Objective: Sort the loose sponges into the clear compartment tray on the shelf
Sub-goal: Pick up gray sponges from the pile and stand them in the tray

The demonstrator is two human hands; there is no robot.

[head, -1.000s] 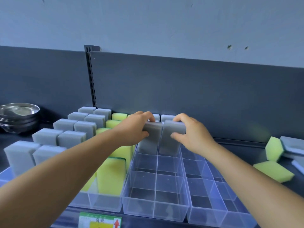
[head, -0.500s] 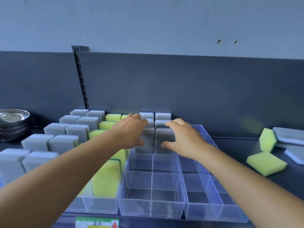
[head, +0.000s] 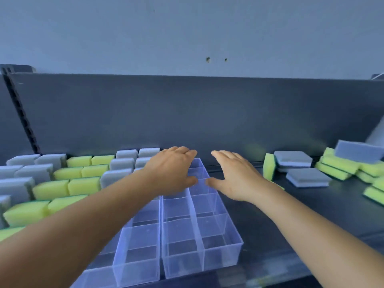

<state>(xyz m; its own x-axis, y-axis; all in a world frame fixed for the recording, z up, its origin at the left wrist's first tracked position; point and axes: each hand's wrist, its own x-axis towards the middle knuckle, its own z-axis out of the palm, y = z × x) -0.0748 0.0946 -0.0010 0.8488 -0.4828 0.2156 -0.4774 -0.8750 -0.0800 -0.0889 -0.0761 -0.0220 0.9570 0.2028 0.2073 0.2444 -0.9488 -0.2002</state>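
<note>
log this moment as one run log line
phase: between placements | left hand: open, empty | right hand: open, empty | clear tray: near cells empty | loose sponges: right

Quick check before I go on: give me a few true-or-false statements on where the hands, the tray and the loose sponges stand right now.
1. Both hands are empty. True: the left hand and right hand are spread open over the far end of the clear tray, holding nothing.
2. The near compartments of the tray are full of sponges. False: they are empty.
3. Loose sponges lie on the shelf to the right of the tray. True.
4. Every loose sponge on the right is grey. False: several yellow-green ones lie there too.
5. Sponges stand in rows to the left of the hands. True: grey and yellow-green rows.
</note>
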